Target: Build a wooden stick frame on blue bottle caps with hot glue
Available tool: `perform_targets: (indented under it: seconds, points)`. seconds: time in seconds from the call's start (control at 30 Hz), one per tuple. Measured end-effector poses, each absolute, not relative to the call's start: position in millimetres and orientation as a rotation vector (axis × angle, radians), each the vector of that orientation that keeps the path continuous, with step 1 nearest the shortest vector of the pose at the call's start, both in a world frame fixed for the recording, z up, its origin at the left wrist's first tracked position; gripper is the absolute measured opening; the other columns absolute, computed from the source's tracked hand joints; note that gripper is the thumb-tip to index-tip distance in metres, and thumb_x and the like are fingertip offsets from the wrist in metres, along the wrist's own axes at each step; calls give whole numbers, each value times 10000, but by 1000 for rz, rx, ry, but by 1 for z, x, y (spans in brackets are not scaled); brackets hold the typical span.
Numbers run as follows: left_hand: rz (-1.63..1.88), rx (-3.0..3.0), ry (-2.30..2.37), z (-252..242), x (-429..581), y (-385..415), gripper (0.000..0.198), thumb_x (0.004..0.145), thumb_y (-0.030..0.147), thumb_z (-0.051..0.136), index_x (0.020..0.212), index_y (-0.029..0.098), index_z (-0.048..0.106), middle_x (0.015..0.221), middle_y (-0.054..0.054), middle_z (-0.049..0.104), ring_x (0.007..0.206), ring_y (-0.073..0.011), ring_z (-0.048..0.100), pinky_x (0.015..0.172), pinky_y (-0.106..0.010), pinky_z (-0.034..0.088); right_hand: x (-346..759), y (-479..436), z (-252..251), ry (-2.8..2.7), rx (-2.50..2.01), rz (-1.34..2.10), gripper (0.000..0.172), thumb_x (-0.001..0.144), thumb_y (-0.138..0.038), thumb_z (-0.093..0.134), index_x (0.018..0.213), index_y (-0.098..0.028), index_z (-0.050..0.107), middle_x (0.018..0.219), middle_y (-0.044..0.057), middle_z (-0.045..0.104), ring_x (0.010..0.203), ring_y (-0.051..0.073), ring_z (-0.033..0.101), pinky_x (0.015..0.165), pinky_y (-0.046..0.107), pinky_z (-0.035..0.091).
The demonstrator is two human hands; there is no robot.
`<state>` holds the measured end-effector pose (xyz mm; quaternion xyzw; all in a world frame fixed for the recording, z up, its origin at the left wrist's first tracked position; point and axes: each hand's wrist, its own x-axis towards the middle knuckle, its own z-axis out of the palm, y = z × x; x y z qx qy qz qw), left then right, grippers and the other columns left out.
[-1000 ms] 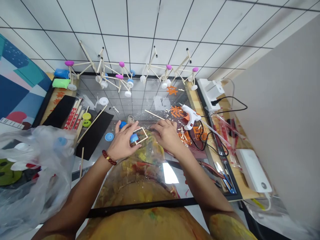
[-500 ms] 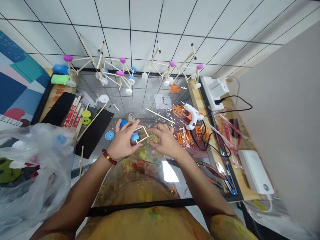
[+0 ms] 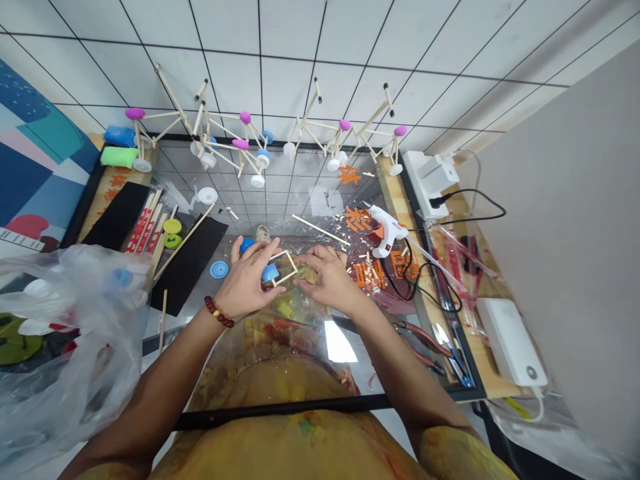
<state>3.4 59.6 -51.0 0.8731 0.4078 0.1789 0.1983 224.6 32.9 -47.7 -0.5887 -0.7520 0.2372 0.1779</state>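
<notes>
Near the middle of the frame, holding a small wooden rectangle point(image 3: 293, 262) between thumb and fingers of the left hand point(image 3: 243, 281), with a blue cap point(image 3: 271, 273) at its left end. Just beside its right corner, poised with the right hand point(image 3: 329, 277), thumb and forefinger parted; impossible to tell any contact, or anything under the curled fingers.

Most likely adjusting the rectangle, so brace it lightly from the left and add only small pressure from the right. Thin bars, probably quick to crack: push along them, not across, and check the corners from straight above. Mind a second blue cap point(image 3: 246, 245) by the left fingers.

Farther out, avoid catching the loose stick point(image 3: 321, 230) above the right hand, or the blue disc point(image 3: 219, 269) left of the left. Right of centre, treat the glue gun point(image 3: 387, 231) as possibly hot, and rest nothing on the wood scraps point(image 3: 373, 279) below it. Along the top of the frame, stay clear of the stick models point(image 3: 345, 125).
</notes>
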Motion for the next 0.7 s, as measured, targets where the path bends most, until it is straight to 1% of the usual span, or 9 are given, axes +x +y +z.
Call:
perform_targets:
  seconds: [0.13,0.2,0.27,0.4,0.7]
  points:
    - [491,2458,1146,-50,3,59,968,764,506,723,1542,207,231,1447,-128,546,1368,-338,453,1212,-578,46,224,33,-48,-2126,-1665,660,338,799,-317,718,1134,-274,697,1114,49,627,1043,254,529,920,412,271]
    - [486,2462,1154,-49,3,59,953,759,499,724,1533,208,252,1474,-133,516,1366,-341,455,1213,-579,46,224,33,-48,-2125,-1668,655,343,799,-317,717,1139,-272,696,1116,51,629,1044,256,529,916,412,272]
    - [486,2460,1153,-49,3,59,924,776,460,708,1535,209,244,1462,-125,531,1368,-332,455,1213,-579,43,224,33,-48,-2125,-1669,651,348,797,-314,719,1141,-268,696,1111,52,632,1043,257,531,913,413,273]
    - [497,2441,1153,-50,3,59,863,824,378,659,1546,216,215,1378,-98,614,1366,-310,460,1210,-582,37,224,33,-49,-2123,-1664,652,342,797,-312,720,1135,-264,697,1099,53,632,1038,257,533,914,417,276]
    - [518,2448,1153,-51,4,59,864,824,378,661,1550,220,219,1370,-82,626,1359,-305,469,1210,-573,51,225,33,-48,-2130,-1653,668,349,799,-320,725,1142,-263,695,1095,50,616,1047,255,526,912,417,274]
